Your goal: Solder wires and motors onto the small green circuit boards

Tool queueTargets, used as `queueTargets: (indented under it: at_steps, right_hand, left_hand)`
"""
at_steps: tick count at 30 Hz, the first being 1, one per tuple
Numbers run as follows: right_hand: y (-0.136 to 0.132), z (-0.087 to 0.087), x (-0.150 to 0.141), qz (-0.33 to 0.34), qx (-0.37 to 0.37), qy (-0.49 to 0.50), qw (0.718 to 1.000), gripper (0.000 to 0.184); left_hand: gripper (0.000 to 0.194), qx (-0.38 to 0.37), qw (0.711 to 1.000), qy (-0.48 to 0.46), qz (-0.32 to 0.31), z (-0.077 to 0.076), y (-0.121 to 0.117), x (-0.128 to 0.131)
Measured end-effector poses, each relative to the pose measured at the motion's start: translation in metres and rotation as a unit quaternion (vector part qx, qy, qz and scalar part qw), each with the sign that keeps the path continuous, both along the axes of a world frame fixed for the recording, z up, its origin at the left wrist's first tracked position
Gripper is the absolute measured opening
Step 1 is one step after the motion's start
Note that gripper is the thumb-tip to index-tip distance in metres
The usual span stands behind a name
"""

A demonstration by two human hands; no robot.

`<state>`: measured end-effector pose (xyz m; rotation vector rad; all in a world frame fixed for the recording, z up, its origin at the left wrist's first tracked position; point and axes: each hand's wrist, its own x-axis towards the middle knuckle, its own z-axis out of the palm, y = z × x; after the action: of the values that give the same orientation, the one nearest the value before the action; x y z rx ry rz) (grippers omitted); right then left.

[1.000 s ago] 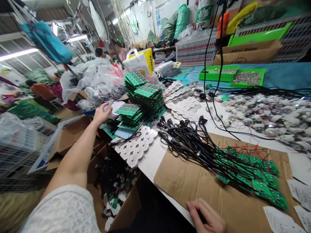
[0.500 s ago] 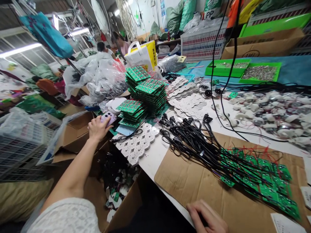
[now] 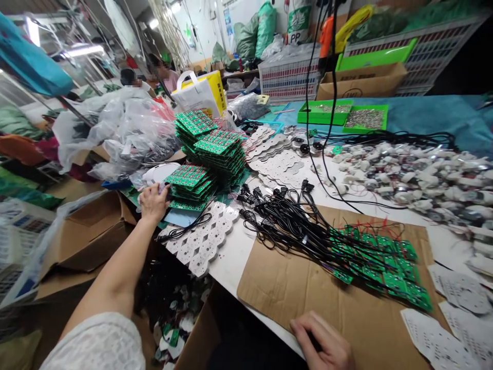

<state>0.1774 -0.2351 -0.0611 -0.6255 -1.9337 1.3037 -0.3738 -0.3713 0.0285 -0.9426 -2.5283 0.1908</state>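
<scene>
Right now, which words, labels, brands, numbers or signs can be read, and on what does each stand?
"PP": on the green and white sack at the back.
Too blurred to read: lettering on the rear cardboard box.
Too small to read: print on the white and yellow bag.

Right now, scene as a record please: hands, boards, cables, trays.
Left hand: at a pale lilac item, mostly covered; grip unclear
Right hand: curled, at near edge of cardboard sheet
Stacked boards: green, beside left hand
Black cables: bundled, partly on cardboard sheet
Small boards: green, on cardboard sheet
Green trays: two, far side, holding small parts
</scene>
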Motion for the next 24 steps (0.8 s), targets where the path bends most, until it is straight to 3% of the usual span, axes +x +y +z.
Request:
queueTargets:
  at_steps: [4,9,11,14,19,21,23,24]
  right_hand:
    - [0.000,0.000,-0.001,-0.003,0.010,-0.003,1.000,0.033]
    - [0.002,-0.003,0.002,0.016,0.023,-0.009,1.000,0.033]
    - [0.004,-0.004,0.001,0.020,0.035,-0.009,0.999,0.031]
    - [0.007,0.001,-0.003,0.026,0.058,0.002,0.998,0.029]
    - [0.010,0.026,0.010,0.010,0.084,0.045,0.995,0.029]
    - [0.013,0.035,0.035,-0.034,0.052,0.037,0.997,0.023]
    - [0.021,0.041,0.070,-0.195,-0.020,0.040,0.980,0.017]
    - [0.026,0.042,0.090,-0.279,-0.075,0.048,0.956,0.017]
  left_hand:
    - [0.055,0.022,0.999,-0.029,-0.010,-0.006,0.006,-0.008]
    - [0.065,0.041,0.996,-0.042,-0.062,-0.003,-0.010,-0.007]
    - [0.062,0.065,0.994,-0.055,-0.072,0.003,-0.015,-0.003]
    - [0.050,0.158,0.985,-0.046,-0.048,0.017,-0.015,0.005]
    - [0.038,0.292,0.956,0.020,-0.001,0.044,0.013,0.028]
    - [0.042,0.336,0.941,0.014,-0.045,0.052,0.034,0.049]
    - [0.042,0.355,0.927,-0.004,-0.121,0.057,0.056,0.079]
    - [0.040,0.351,0.923,-0.013,-0.156,0.059,0.068,0.097]
